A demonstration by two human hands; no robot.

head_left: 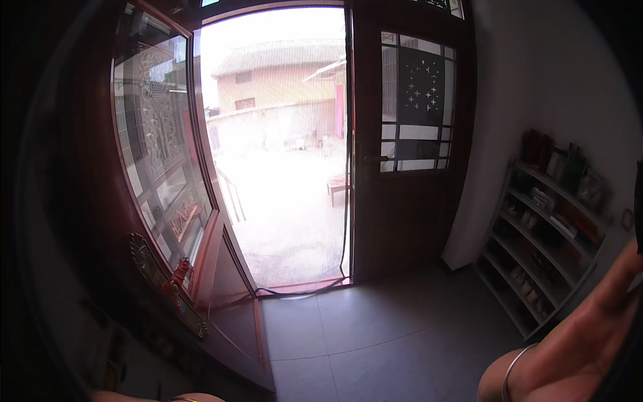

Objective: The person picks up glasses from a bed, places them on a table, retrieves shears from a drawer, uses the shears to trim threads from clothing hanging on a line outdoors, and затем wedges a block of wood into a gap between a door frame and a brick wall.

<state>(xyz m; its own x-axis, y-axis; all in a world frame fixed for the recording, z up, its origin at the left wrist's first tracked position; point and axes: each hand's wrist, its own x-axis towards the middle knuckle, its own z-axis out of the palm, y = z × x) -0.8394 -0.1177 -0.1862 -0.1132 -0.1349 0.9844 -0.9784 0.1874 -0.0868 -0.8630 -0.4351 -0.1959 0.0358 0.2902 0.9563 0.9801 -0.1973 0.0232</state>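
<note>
My right hand (589, 342) is raised at the lower right edge, palm showing, with a silver bangle (510, 372) on the wrist. One digit stretches upward, apart from the palm; the other fingers are cut off by the picture's edge. No held thing shows in it. It is nearest to the shoe rack (536, 248) by the right wall. Of my left arm (144, 397) only a sliver shows at the bottom edge, with a thin gold-coloured band; its fingers are hidden.
A dark red door leaf (231, 301) with glass and an ornate handle plate (171, 285) stands swung inward at left. A mesh screen (281, 214) hangs in the bright doorway. The other leaf (402, 221) is closed. Grey floor tiles (355, 342) lead to the threshold.
</note>
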